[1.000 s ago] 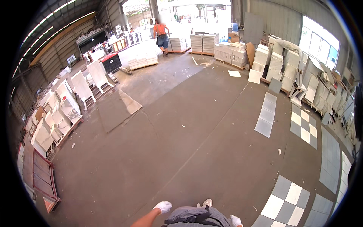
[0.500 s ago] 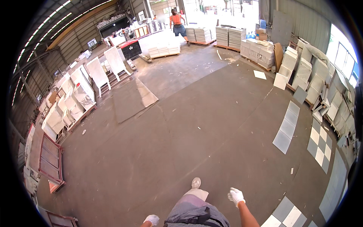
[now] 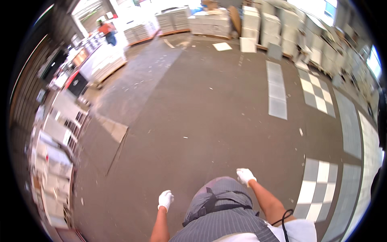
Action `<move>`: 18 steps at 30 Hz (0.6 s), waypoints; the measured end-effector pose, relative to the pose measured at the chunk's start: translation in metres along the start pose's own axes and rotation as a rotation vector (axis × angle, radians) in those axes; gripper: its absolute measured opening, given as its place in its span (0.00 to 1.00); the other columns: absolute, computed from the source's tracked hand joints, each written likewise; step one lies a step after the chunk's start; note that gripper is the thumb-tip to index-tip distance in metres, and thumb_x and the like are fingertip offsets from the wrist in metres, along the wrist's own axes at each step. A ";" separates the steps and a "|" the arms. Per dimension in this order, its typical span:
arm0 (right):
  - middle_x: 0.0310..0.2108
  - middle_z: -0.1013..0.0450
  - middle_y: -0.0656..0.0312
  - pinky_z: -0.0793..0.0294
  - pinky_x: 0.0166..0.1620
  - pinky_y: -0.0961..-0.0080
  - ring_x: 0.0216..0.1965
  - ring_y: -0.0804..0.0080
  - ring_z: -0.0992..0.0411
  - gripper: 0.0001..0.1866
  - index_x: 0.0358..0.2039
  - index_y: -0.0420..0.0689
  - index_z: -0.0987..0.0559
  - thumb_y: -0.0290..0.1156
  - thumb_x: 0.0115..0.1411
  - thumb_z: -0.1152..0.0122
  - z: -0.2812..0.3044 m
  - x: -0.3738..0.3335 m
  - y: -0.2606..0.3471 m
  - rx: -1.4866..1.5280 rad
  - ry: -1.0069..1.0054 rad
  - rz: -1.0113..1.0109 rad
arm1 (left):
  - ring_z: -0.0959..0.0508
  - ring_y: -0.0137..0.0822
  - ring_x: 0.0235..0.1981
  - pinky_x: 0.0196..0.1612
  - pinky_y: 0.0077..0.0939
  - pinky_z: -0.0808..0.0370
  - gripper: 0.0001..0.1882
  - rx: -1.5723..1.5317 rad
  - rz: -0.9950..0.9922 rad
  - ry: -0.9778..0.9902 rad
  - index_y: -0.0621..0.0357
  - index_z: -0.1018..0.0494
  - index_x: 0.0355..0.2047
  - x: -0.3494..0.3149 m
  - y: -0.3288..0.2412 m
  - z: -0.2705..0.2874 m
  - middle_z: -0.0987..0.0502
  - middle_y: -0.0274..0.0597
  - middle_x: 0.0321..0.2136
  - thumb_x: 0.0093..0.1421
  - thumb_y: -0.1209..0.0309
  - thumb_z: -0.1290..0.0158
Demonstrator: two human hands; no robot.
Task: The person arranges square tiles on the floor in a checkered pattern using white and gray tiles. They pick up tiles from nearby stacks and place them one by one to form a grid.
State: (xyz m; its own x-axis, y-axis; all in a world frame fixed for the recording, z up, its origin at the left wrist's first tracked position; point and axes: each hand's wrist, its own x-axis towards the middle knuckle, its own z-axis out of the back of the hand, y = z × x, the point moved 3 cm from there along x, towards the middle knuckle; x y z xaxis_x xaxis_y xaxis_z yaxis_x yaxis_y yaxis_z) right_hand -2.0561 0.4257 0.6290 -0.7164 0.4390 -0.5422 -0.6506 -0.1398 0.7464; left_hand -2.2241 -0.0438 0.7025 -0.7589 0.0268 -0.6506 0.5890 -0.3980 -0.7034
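My left hand (image 3: 165, 200), in a white glove, hangs over the brown-grey floor (image 3: 193, 137) with its fingers curled in. My right hand (image 3: 245, 176), gloved the same way, is a little farther forward on the other side of my striped grey apron (image 3: 217, 218). Its fingers are curled too. Neither hand touches a thing, and nothing shows in them. Nearest to the right hand lies a checkered panel of grey and white tiles (image 3: 321, 182) on the floor. A black cord (image 3: 285, 220) loops by my right upper arm.
At the right lie a row of grey tiles (image 3: 276, 90), another checkered panel (image 3: 316, 92) and long grey strips (image 3: 347, 125). Stacked slabs (image 3: 270, 28) line the far right. Pallets of tiles (image 3: 173, 19) stand ahead; leaning slabs (image 3: 54, 173) fill the left. Another person (image 3: 108, 33) is far left.
The view has swung right, so the pallets and the other person now sit farther left. Both hands have come further into view, the left one most. The forward shoe no longer shows.
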 end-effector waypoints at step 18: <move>0.51 0.24 0.60 0.24 0.51 0.63 0.50 0.62 0.26 0.23 0.53 0.49 0.23 0.42 0.60 0.51 0.027 0.221 0.118 -0.494 0.355 -0.388 | 0.19 0.43 0.37 0.37 0.37 0.21 0.18 0.456 0.083 0.233 0.57 0.25 0.51 0.226 -0.162 -0.024 0.19 0.48 0.38 0.60 0.68 0.48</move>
State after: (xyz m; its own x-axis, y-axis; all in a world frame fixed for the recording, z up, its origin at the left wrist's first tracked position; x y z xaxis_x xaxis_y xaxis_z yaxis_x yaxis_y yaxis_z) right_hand -2.2845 0.5300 0.6071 -0.3949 0.2355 -0.8880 -0.8524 -0.4544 0.2586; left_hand -2.4841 0.0487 0.6626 -0.6022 0.1611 -0.7819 0.4241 -0.7653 -0.4842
